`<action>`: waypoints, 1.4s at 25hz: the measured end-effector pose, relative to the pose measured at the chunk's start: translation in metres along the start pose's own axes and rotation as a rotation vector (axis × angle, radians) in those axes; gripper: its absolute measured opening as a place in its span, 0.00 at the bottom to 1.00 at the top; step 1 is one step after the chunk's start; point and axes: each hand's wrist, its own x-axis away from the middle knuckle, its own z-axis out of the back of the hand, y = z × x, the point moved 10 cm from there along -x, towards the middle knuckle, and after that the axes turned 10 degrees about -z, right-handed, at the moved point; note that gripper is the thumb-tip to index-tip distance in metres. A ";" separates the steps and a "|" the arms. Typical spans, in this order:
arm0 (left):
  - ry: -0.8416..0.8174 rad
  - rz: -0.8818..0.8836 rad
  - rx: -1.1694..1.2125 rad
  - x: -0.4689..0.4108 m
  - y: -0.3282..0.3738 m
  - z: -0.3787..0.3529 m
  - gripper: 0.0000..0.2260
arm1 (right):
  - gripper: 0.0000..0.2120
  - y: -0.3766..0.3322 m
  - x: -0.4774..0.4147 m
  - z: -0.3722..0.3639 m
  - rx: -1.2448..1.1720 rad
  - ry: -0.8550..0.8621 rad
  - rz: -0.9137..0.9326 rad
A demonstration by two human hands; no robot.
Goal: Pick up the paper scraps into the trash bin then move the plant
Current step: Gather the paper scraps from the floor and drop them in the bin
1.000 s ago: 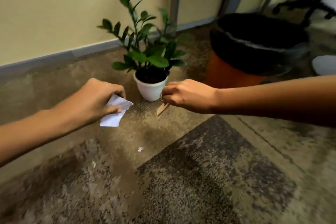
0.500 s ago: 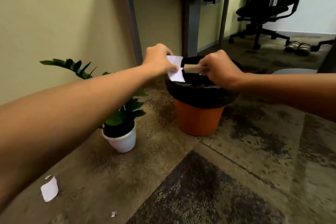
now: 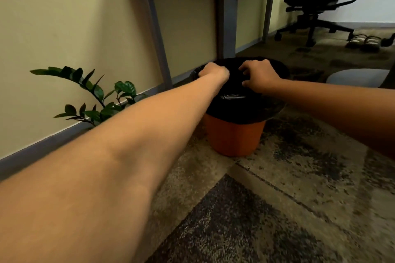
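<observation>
Two hands are over the mouth of the orange trash bin (image 3: 233, 136), which stands on the floor (image 3: 299, 177) with a black liner (image 3: 245, 111) folded over its rim.

Left hand (image 3: 213, 73): knuckles up, fingers turned down into the opening and hidden. Whether they are clamped on anything cannot be told.

Right hand (image 3: 260, 77): fingers (image 3: 249, 66) bent and spread apart above the liner, with nothing visible between them. No paper scrap can be made out in either hand or elsewhere in view.

Plant (image 3: 96, 94): it lies to the left of the bin, against the wall (image 3: 64, 28), lower than both hands and back towards the person. Its pot is hidden behind the left forearm (image 3: 149, 134). Only the stems show, and they lean up and to the left along the wall.

Finding: the left hand is the nearer to the plant. The right hand is the farther, with the left arm between it and the plant.

Judgement: disposal of the scraps appears to be in hand or just completed, and moving the plant is not yet begun. That move would call for the hands to draw back and down to the left. They would need to reach the pot from below the leaning stems, since the foliage overhangs the side next to the wall.
</observation>
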 end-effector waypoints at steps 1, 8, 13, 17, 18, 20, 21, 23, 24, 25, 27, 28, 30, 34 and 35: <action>0.020 0.000 -0.012 0.002 -0.003 0.005 0.15 | 0.22 0.000 0.001 0.002 -0.021 0.022 0.012; 0.071 -0.396 -0.230 0.049 -0.007 0.051 0.09 | 0.11 -0.076 0.063 0.015 -0.061 0.255 0.427; 0.029 -0.536 -0.265 0.119 -0.036 0.118 0.06 | 0.11 -0.156 0.136 -0.003 -0.105 0.184 0.720; -0.041 -0.452 -0.283 0.193 -0.095 0.171 0.06 | 0.13 -0.207 0.219 -0.060 -0.025 -0.063 1.001; -0.058 -0.408 -0.300 0.210 -0.116 0.178 0.05 | 0.13 -0.214 0.242 -0.080 0.014 -0.142 1.080; -0.086 -0.307 -0.323 0.236 -0.159 0.185 0.05 | 0.13 -0.217 0.278 -0.119 0.082 -0.278 1.201; -0.103 -0.244 -0.330 0.247 -0.183 0.188 0.05 | 0.14 -0.218 0.292 -0.139 0.097 -0.338 1.222; -0.135 -0.110 -0.347 0.261 -0.233 0.196 0.05 | 0.15 -0.218 0.313 -0.176 0.081 -0.449 1.212; -0.139 -0.034 -0.357 0.265 -0.260 0.203 0.05 | 0.16 -0.220 0.323 -0.194 0.066 -0.496 1.203; -0.140 0.035 -0.375 0.268 -0.287 0.211 0.06 | 0.17 -0.221 0.332 -0.213 0.057 -0.540 1.187; -0.158 0.123 -0.444 0.271 -0.332 0.223 0.06 | 0.16 -0.225 0.343 -0.250 0.060 -0.625 1.094; -0.175 0.143 -0.485 0.271 -0.350 0.226 0.06 | 0.15 -0.226 0.344 -0.267 0.061 -0.659 1.019; -0.211 0.180 -0.554 0.272 -0.383 0.230 0.08 | 0.12 -0.228 0.343 -0.293 0.033 -0.698 0.874; -0.281 0.309 -0.629 0.275 -0.451 0.234 0.18 | 0.13 -0.237 0.358 -0.328 -0.004 -0.756 0.807; -0.290 0.331 -0.631 0.275 -0.465 0.234 0.20 | 0.13 -0.239 0.362 -0.330 -0.032 -0.746 0.814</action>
